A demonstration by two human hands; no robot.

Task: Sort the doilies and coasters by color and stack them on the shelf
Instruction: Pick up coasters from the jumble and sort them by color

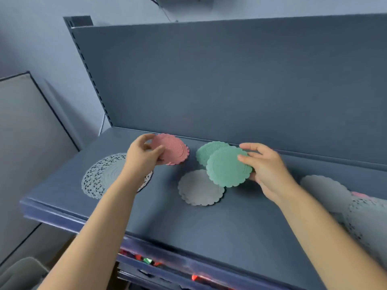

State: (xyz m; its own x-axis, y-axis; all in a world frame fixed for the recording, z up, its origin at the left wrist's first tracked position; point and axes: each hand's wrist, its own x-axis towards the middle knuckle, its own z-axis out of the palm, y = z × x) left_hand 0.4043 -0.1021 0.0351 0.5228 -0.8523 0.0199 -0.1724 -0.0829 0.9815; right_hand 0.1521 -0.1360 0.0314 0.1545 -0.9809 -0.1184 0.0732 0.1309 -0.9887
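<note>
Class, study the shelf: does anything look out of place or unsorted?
Yes. At the right end of the shelf a pink piece pokes out between a grey coaster and white lace doilies, a mixed-colour heap. Nothing looks damaged.

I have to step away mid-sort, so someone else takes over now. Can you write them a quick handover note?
Left hand pinches a pink coaster near the shelf's back. Right hand holds a green coaster in front of a second green coaster.
Lying on the shelf: a grey coaster in the middle, a white lace doily at left.
Left to do: set both down by colour, then sort the mixed pile at right.
</note>
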